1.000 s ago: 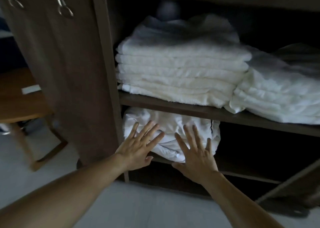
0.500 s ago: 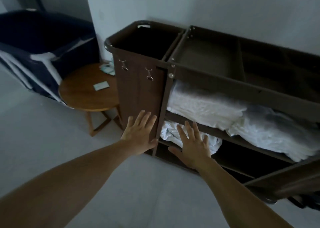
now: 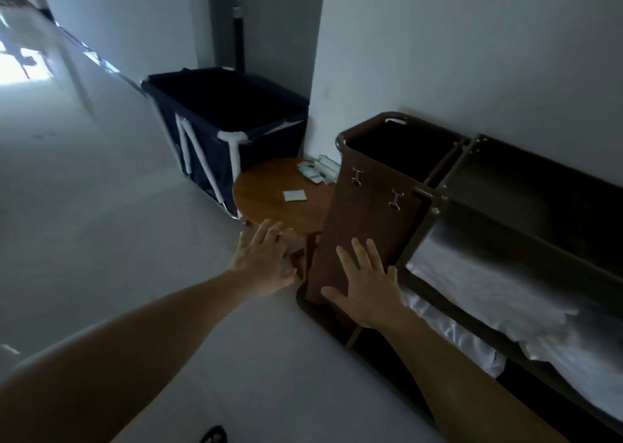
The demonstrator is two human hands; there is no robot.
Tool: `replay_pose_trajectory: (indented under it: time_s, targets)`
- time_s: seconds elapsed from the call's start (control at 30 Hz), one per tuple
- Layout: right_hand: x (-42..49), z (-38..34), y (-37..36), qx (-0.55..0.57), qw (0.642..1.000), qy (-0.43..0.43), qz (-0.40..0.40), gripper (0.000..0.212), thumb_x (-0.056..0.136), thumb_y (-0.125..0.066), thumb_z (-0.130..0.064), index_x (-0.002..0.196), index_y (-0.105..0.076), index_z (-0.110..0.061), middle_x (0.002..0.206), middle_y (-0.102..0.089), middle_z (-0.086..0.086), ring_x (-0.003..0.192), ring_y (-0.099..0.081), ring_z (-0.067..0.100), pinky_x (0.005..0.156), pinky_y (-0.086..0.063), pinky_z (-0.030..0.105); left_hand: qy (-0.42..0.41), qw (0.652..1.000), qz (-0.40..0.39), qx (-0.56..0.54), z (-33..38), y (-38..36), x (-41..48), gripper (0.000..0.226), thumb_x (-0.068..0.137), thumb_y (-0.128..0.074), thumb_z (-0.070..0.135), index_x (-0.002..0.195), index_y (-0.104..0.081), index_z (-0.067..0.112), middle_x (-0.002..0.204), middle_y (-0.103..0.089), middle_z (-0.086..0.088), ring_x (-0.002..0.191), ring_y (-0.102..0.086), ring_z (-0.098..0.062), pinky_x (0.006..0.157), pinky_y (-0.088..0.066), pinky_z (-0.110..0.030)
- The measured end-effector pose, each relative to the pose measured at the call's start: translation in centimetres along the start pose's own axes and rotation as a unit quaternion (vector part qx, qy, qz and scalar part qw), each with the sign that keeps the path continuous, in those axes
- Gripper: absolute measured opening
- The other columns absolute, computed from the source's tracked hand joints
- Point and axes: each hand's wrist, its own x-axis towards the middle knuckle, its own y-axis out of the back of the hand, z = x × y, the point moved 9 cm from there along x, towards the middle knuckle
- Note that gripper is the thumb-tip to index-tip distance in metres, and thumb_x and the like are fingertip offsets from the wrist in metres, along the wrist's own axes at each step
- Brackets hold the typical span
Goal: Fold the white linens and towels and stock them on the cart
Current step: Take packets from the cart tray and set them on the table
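Where the grey floor (image 3: 101, 240) runs off to the far left, a bright patch of daylight falls across it. Further right, a navy fabric laundry hamper (image 3: 232, 112) on a white tube frame stands in the corner against the wall. Just in front of it is a round wooden side table (image 3: 266, 193), with a small pale packet (image 3: 295, 195) near its middle and a few more packets (image 3: 317, 173) at its back edge, beside the cart.

The person's left hand (image 3: 263, 260) reaches out in front of the table's near edge, fingers spread and straight, holding nothing; it is slightly blurred. To its right stands the brown housekeeping cart (image 3: 367, 213), its bag end nearest, with two metal hooks (image 3: 394, 200) on the brown side panel and a dark open bin above. The right hand (image 3: 367, 287) is raised before the lower part of that panel, palm toward it, fingers apart and empty. It may be resting flat on the panel, though the view does not settle whether it touches.

Right of the hand, the cart's shelves open. Folded white towels (image 3: 478, 294) lie stacked on the upper shelf, under the dark top tray, and a bundle of crumpled white linen (image 3: 468, 345) sits on the shelf below, at its left end.
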Motion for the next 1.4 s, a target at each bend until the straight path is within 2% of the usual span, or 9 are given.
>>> replay_pose_trajectory:
  time_s: [0.17, 0.37, 0.53, 0.67, 0.93, 1.1, 1.4]
  targets:
    - [8.6, -6.5, 0.6, -0.020, 0.999, 0.050, -0.005, 0.085, 0.090, -0.027, -0.076, 0.156, 0.003, -0.031, 0.165, 0.016, 0.000, 0.150, 0.020, 0.027, 0.112, -0.017, 0.066, 0.036, 0.999, 0.017, 0.002, -9.6, -0.2, 2.3, 0.088, 0.084, -0.048, 0.063, 0.152, -0.009, 0.025, 0.161, -0.010, -0.002, 0.150, -0.004, -0.026, 0.114, -0.020, -0.058]
    - [20.4, -13.9, 1.4, -0.019, 0.998, 0.059, -0.027, 0.087, 0.090, -0.033, -0.074, 0.157, 0.002, -0.030, 0.165, 0.015, -0.001, 0.150, 0.020, 0.025, 0.114, -0.015, 0.064, 0.068, 0.998, 0.006, 0.003, -21.1, 0.6, 9.0, 0.089, 0.087, -0.047, 0.063, 0.155, -0.005, 0.025, 0.163, -0.003, -0.003, 0.151, 0.001, -0.028, 0.116, -0.013, -0.060]
    - [26.6, -17.3, 1.5, -0.005, 0.997, 0.065, -0.037, 0.087, 0.090, -0.034, -0.073, 0.157, 0.000, -0.030, 0.166, 0.013, -0.001, 0.151, 0.019, 0.023, 0.114, -0.015, 0.062, 0.071, 0.997, -0.004, 0.014, -27.2, 1.2, 13.9, 0.094, 0.084, -0.049, 0.065, 0.155, -0.002, 0.025, 0.164, -0.002, -0.001, 0.151, 0.003, -0.027, 0.116, -0.013, -0.059]
    - [31.7, -16.7, 1.7, 0.000, 0.998, 0.050, -0.048, 0.087, 0.090, -0.033, -0.072, 0.157, 0.000, -0.028, 0.166, 0.010, -0.001, 0.151, 0.016, 0.024, 0.114, -0.017, 0.061, 0.052, 0.998, -0.013, 0.019, -28.9, 0.9, 18.9, 0.093, 0.084, -0.043, 0.066, 0.155, 0.004, 0.027, 0.164, 0.002, -0.001, 0.151, 0.008, -0.027, 0.116, -0.009, -0.058]
    - [43.5, -12.0, -0.3, 0.026, 0.995, 0.029, -0.087, 0.088, 0.090, -0.037, -0.069, 0.158, -0.003, -0.024, 0.166, 0.009, -0.001, 0.152, 0.013, 0.025, 0.115, -0.019, 0.059, 0.006, 0.999, -0.049, 0.021, -28.8, -1.5, 31.3, 0.088, 0.088, -0.042, 0.063, 0.154, 0.005, 0.028, 0.164, 0.005, 0.001, 0.151, 0.012, -0.024, 0.118, -0.005, -0.057]
    - [51.8, -8.7, -1.6, 0.034, 0.993, 0.019, -0.113, 0.090, 0.091, -0.039, -0.069, 0.158, 0.002, -0.026, 0.166, 0.012, 0.001, 0.151, 0.016, 0.026, 0.118, -0.016, 0.058, 0.012, 0.997, -0.073, 0.036, -29.2, -1.5, 39.7, 0.087, 0.091, -0.044, 0.059, 0.155, 0.005, 0.027, 0.164, 0.006, 0.001, 0.151, 0.013, -0.024, 0.119, -0.003, -0.057]
    - [61.2, -3.2, -3.6, 0.094, 0.981, -0.055, -0.161, 0.089, 0.094, -0.044, -0.065, 0.159, 0.000, -0.022, 0.166, 0.010, 0.002, 0.151, 0.016, 0.026, 0.119, -0.016, 0.056, -0.037, 0.989, -0.138, 0.039, -27.6, -5.9, 52.0, 0.086, 0.092, -0.042, 0.060, 0.156, 0.007, 0.028, 0.165, 0.009, 0.001, 0.150, 0.015, -0.022, 0.120, -0.001, -0.054]
